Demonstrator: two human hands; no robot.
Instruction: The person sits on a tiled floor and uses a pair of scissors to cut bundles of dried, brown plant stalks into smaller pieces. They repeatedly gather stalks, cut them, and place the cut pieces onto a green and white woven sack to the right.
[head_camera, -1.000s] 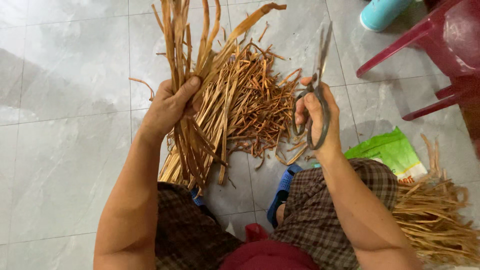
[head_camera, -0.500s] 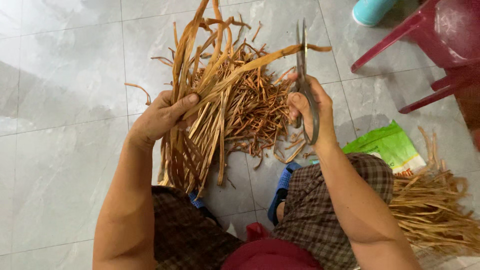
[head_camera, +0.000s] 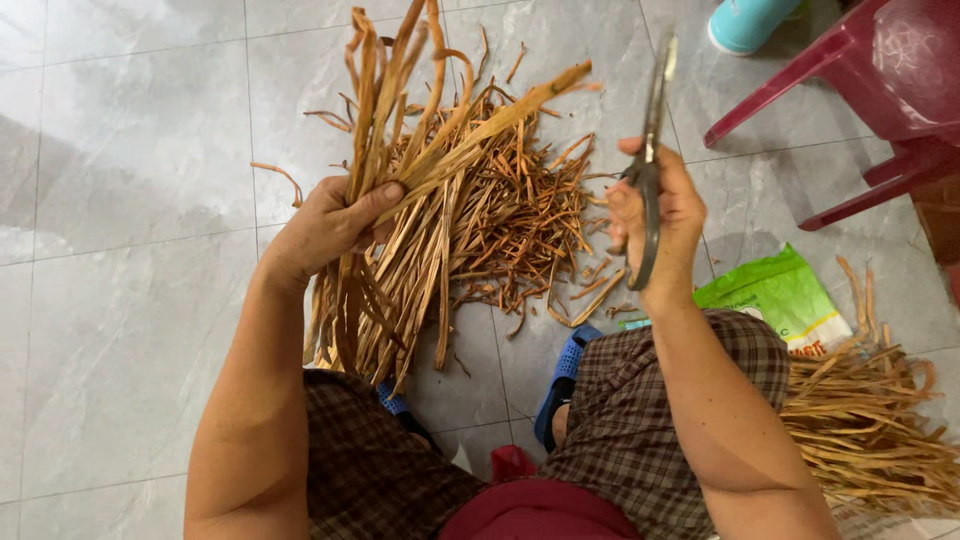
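A bundle of long, dry tan plant strips (head_camera: 400, 190) is clenched in the left hand (head_camera: 330, 225) — held upright above the grey tiled floor (head_camera: 130, 200). Dark metal scissors (head_camera: 648, 165) are gripped in the right hand (head_camera: 655, 215), blades pointing up. Cut strip scraps (head_camera: 520, 240) lie below — a green plastic bag (head_camera: 775, 295) nearby.

A dark red plastic chair (head_camera: 880, 90) stands at upper right on the grey tiled floor (head_camera: 120, 200), a turquoise shoe (head_camera: 745, 22) beside it; a green plastic bag (head_camera: 775, 295) lies near blue slotted sandals (head_camera: 562, 385)
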